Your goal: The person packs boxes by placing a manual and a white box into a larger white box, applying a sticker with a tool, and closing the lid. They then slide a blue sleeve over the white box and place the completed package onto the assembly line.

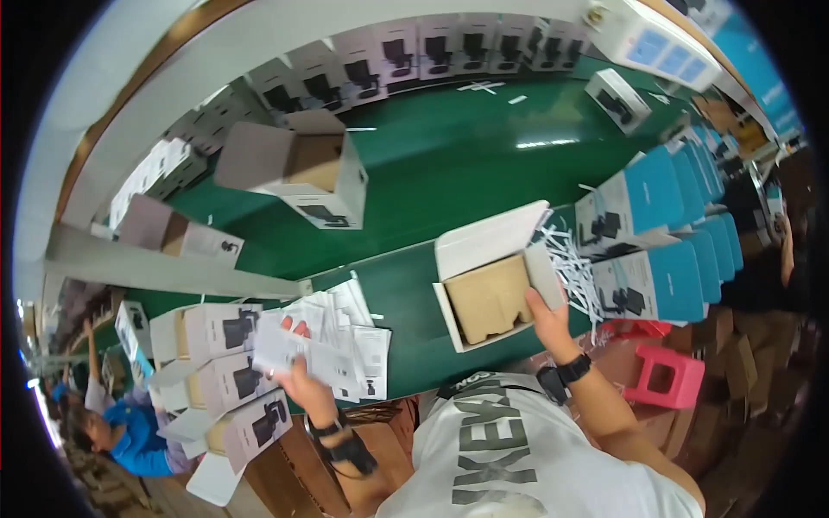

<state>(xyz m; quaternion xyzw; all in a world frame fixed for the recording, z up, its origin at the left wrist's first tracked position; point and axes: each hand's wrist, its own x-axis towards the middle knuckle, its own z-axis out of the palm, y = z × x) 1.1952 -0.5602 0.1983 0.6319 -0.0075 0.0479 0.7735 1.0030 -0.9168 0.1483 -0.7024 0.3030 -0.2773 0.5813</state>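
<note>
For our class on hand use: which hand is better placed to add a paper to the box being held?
Likely the left hand: it holds white paper, while the right hand grips the open box's right side.

Bright, fairly even light leaves a white glare streak (546, 143) on the green bench (449, 151) between one and two o'clock, while blur softens the left hand (302, 384) and its paper (324, 361) around 7:30 and fisheye distortion bows the white beam (207, 56) around 10:30.
</note>
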